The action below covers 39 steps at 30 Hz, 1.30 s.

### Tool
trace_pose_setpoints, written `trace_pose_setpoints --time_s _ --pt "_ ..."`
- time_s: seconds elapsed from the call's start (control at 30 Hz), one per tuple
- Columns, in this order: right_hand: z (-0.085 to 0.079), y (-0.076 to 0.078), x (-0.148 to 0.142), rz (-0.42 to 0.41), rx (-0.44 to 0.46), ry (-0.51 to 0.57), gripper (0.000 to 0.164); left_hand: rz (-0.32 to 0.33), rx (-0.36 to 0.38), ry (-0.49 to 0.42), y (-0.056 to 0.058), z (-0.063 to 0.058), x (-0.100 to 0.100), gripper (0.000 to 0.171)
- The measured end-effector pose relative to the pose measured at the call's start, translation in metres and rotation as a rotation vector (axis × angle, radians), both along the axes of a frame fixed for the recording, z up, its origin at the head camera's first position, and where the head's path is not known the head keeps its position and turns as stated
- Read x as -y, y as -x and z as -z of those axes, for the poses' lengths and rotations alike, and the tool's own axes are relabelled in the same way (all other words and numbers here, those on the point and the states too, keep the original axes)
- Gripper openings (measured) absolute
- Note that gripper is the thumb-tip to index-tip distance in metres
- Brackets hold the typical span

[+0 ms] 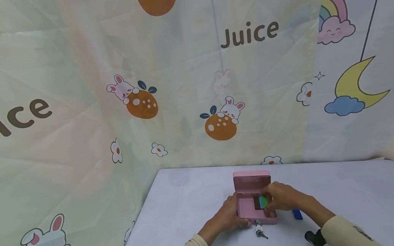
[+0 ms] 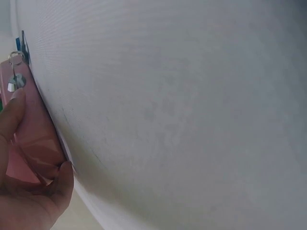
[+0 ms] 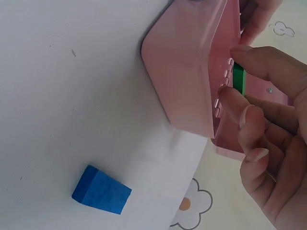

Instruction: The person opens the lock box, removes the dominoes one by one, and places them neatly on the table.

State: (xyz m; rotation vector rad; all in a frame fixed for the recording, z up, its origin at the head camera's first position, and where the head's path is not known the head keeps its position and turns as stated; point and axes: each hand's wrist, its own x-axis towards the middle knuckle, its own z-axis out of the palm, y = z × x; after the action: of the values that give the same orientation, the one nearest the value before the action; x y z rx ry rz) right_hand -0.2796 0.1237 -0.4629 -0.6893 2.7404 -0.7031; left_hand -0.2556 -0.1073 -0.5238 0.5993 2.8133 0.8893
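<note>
A pink metal lock box stands on the table with its lid raised. My left hand grips its left side, the thumb on the front by the lock in the left wrist view. Keys hang from that lock. Inside the box, a dark block, a thin blue strip and a green block lie side by side. Reaching in over the right wall, my right hand pinches the green block between thumb and index finger. A separate blue block rests on the table.
The white-covered table meets a printed cloth backdrop at the back and left. Near my right sleeve lies a black object, partly hidden by the arm. The loose blue block sits right of the box.
</note>
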Motion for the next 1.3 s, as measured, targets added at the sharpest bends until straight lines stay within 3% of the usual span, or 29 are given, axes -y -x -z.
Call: trace_pose_setpoints --time_s 0.57,1.13,1.3 --pt "-0.003 0.0 -0.014 -0.006 0.019 -0.05 0.04 0.007 -0.009 0.007 -0.001 0.002 -0.001 0.103" --pt "-0.006 -0.002 -0.025 -0.046 0.059 -0.006 0.046 -0.002 0.003 -0.009 -0.002 0.001 -0.001 0.104" --pt "-0.008 -0.002 -0.028 -0.02 0.054 -0.044 0.047 -0.005 -0.003 -0.004 -0.002 0.001 -0.001 0.104"
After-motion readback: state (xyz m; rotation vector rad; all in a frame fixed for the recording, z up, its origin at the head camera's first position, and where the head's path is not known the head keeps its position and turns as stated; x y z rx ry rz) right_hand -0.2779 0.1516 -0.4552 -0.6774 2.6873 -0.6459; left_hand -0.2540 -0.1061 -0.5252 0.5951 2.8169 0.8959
